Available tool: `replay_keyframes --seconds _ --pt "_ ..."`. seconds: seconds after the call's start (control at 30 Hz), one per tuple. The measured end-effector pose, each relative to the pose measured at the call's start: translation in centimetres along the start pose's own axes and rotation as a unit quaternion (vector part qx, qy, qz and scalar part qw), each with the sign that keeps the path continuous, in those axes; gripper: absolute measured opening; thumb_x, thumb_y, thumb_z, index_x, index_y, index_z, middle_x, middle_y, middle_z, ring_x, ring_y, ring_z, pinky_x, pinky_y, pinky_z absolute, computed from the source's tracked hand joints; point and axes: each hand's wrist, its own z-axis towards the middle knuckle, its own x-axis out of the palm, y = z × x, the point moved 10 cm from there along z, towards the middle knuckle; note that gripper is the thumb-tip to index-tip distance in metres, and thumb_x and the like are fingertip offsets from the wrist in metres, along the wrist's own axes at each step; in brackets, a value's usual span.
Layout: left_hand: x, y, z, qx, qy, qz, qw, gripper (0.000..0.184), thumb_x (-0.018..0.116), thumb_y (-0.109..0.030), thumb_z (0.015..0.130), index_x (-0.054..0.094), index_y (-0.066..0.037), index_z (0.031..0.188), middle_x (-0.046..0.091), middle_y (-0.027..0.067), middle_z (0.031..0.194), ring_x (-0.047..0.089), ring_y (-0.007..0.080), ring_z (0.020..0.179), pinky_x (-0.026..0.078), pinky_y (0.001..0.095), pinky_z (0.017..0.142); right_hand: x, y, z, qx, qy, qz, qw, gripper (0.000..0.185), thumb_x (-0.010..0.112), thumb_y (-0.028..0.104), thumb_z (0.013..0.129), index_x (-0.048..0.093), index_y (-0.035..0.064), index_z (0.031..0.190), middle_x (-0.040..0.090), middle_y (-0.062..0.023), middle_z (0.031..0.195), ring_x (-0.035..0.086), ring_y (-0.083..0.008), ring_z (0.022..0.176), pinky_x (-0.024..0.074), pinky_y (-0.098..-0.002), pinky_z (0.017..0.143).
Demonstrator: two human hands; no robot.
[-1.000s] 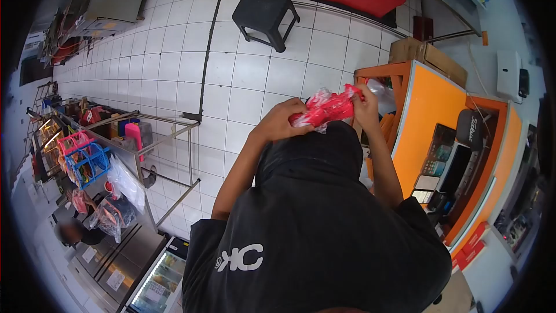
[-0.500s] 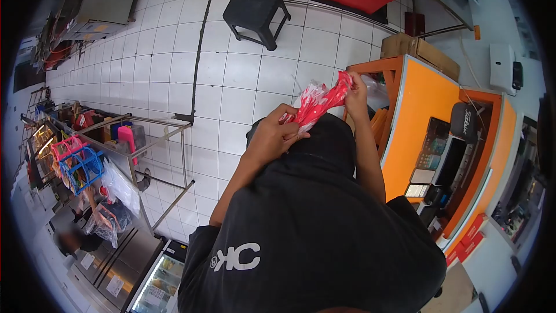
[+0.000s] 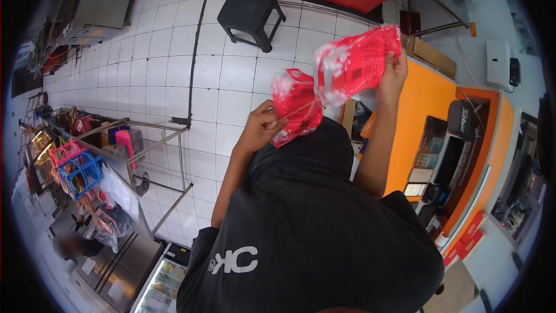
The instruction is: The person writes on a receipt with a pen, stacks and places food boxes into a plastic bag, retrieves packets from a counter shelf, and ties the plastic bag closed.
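A red plastic bag (image 3: 356, 66) with a white pattern is spread between my two hands, above my lap and the tiled floor. It narrows near its middle, leaving a wide part at right and a smaller crumpled part at left. My left hand (image 3: 262, 126) pinches the lower left part, fingers curled against the plastic. At the upper right corner, my right hand (image 3: 394, 75) grips the edge between thumb and fingers.
A black stool (image 3: 248, 14) stands on the white tiles ahead. To my right is an orange counter (image 3: 412, 116) with a phone-like device and a grey pouch (image 3: 462, 120). Left, a metal-framed table (image 3: 168, 136) holds colourful baskets (image 3: 81, 168). Another person (image 3: 72, 246) is at lower left.
The bunched bag has been pulled open and spread wider. My right hand has moved up and to the right; my left hand has shifted slightly left.
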Motion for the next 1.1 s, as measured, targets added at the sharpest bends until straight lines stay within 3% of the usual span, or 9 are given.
replay_keyframes --seconds 0.17,0.3,0.37,0.47,0.57,0.67,0.8,1.0,1.1 --pt "-3.3 11.6 -1.8 -0.174 -0.153 -0.197 0.953 0.021 0.069 0.003 0.091 0.050 -0.003 0.086 0.054 0.0019 0.098 0.054 0.0065 0.084 0.047 0.0241 0.068 -2.8 -5.1 -1.3 0.139 0.005 0.163 0.977 0.029 0.055 0.023 0.106 0.058 0.0016 0.125 0.067 -0.0056 0.115 0.063 -0.0114 0.100 0.0516 -0.0260 0.086" --pt "-3.4 12.0 0.3 -0.108 -0.171 -0.167 0.965 0.019 0.066 0.000 0.095 0.050 -0.007 0.105 0.059 0.0054 0.108 0.058 0.0069 0.090 0.049 0.0214 0.070 -4.6 -13.2 -6.3 0.176 0.231 -0.155 0.944 0.048 0.065 0.030 0.100 0.050 0.0101 0.141 0.062 -0.0043 0.116 0.059 -0.0115 0.091 0.0495 -0.0272 0.083" --pt "-2.9 10.5 1.8 -0.129 -0.183 -0.164 0.961 0.028 0.064 0.000 0.096 0.050 -0.006 0.120 0.059 0.0085 0.119 0.060 0.0102 0.102 0.054 0.0243 0.077 -2.9 -16.1 -10.1 0.211 0.303 -0.124 0.921 0.057 0.069 0.028 0.097 0.045 0.0127 0.146 0.060 -0.0056 0.120 0.058 -0.0127 0.089 0.0491 -0.0278 0.084" --pt "1.8 11.5 4.8 -0.144 -0.067 -0.146 0.976 0.040 0.063 -0.001 0.097 0.047 -0.007 0.133 0.058 0.0114 0.127 0.061 0.0175 0.113 0.054 0.0304 0.087 -1.2 -19.3 -13.6 0.318 0.317 -0.011 0.894 0.068 0.073 0.027 0.094 0.038 0.0119 0.151 0.060 -0.0085 0.127 0.062 -0.0144 0.094 0.0507 -0.0284 0.085" --pt "7.1 12.3 9.3 -0.217 0.083 -0.145 0.962 0.060 0.063 -0.001 0.095 0.035 -0.010 0.147 0.058 0.0201 0.132 0.060 0.0260 0.121 0.052 0.0371 0.095 -3.0 -26.9 -18.3 0.428 0.394 -0.137 0.801 0.069 0.071 0.022 0.095 0.034 0.0083 0.152 0.057 -0.0091 0.130 0.059 -0.0199 0.117 0.0482 -0.0322 0.099" --pt "13.0 14.8 14.7 -0.179 0.202 -0.070 0.960 0.065 0.063 -0.003 0.095 0.031 -0.012 0.151 0.059 0.0248 0.130 0.060 0.0317 0.122 0.050 0.0391 0.097 -7.6 -34.0 -20.0 0.508 0.039 0.199 0.837 0.059 0.070 0.031 0.095 0.047 0.0057 0.143 0.064 -0.0094 0.129 0.065 -0.0216 0.113 0.0555 -0.0378 0.095" --pt "16.1 21.5 17.3 -0.147 0.123 0.043 0.981 0.057 0.062 -0.010 0.098 0.038 -0.011 0.151 0.057 0.0221 0.135 0.059 0.0329 0.124 0.046 0.0394 0.104 -13.9 -43.7 -22.9 0.543 -0.106 0.306 0.775 0.055 0.058 0.044 0.100 0.053 0.0057 0.139 0.064 -0.0107 0.130 0.065 -0.0248 0.116 0.0539 -0.0428 0.099" --pt "20.2 36.4 3.5 -0.363 0.095 -0.166 0.912 0.037 0.061 -0.016 0.101 0.055 -0.007 0.136 0.067 0.0100 0.115 0.065 0.0183 0.103 0.051 0.0313 0.090 -24.7 -51.7 -14.0 0.379 -0.236 0.293 0.845 0.058 0.051 0.050 0.101 0.052 0.0091 0.143 0.060 -0.0129 0.140 0.062 -0.0304 0.122 0.0479 -0.0488 0.107" --pt "19.4 38.5 -3.4 -0.449 0.128 -0.180 0.866 0.034 0.057 -0.017 0.102 0.056 -0.007 0.134 0.067 0.0073 0.114 0.064 0.0142 0.102 0.050 0.0288 0.087 -31.8 -56.7 -8.0 0.312 -0.244 0.136 0.908 0.057 0.052 0.051 0.101 0.053 0.0097 0.140 0.060 -0.0127 0.138 0.062 -0.0303 0.122 0.0499 -0.0504 0.104"
